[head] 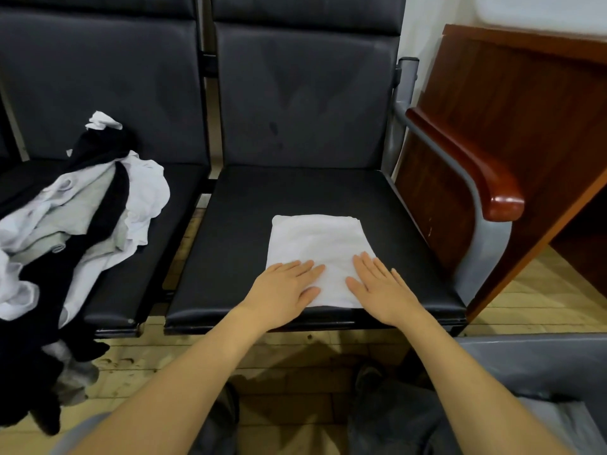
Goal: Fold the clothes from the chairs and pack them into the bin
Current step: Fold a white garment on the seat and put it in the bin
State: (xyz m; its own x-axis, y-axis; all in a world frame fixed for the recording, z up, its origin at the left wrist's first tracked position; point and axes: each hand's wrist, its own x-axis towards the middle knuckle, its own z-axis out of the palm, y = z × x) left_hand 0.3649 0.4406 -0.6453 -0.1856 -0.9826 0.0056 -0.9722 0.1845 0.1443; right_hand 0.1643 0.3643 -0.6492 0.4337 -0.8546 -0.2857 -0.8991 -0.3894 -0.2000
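A white garment (318, 239), folded into a neat rectangle, lies on the black seat of the right chair (249, 205). My left hand (284, 289) lies flat on its near left corner, fingers straight. My right hand (381, 289) presses flat on its near right part. A heap of unfolded white, grey and black clothes (75, 218) covers the left chair seat and spills over its front edge. The grey bin (538, 366) shows at the lower right, its inside mostly out of frame.
A metal armrest with a red-brown wooden cap (473, 165) borders the right chair. A wooden desk (525, 103) stands right of it. A wooden floor (289, 359) lies below, with my legs and shoes near the bottom edge.
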